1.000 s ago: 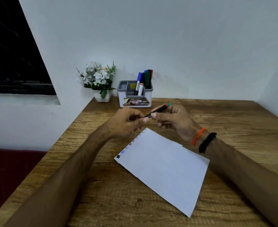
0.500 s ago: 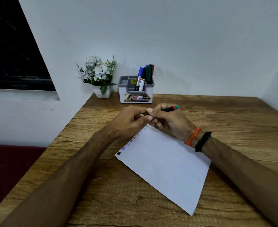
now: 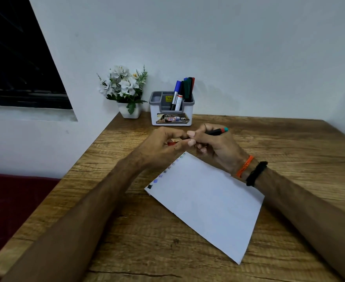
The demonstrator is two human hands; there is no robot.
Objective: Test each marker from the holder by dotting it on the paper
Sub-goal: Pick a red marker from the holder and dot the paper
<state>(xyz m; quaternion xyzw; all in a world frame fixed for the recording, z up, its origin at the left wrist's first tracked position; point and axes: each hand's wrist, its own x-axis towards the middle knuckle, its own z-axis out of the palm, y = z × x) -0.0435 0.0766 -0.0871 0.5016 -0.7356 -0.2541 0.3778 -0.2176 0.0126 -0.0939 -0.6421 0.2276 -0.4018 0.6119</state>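
My right hand (image 3: 212, 146) grips a slim black marker (image 3: 217, 131) with a red band and a teal end that sticks out to the right. My left hand (image 3: 164, 145) meets it at the marker's front end, fingers curled around a small red piece (image 3: 170, 143), probably the cap. Both hands hover just beyond the top corner of the white paper (image 3: 208, 200), which lies slanted on the table and carries a row of coloured dots (image 3: 163, 174) along its upper left edge. The grey-and-white holder (image 3: 171, 117) stands at the back with several markers (image 3: 185, 88) upright in it.
A small white pot of white artificial flowers (image 3: 124, 90) stands left of the holder against the wall. The wooden table (image 3: 289, 139) ends in a left edge, with dark red flooring (image 3: 9, 200) below. A dark window (image 3: 15, 58) is at the upper left.
Both hands have dropped slightly toward the paper's top corner. The marker has tilted flatter, and a red piece now shows under my left fingers.
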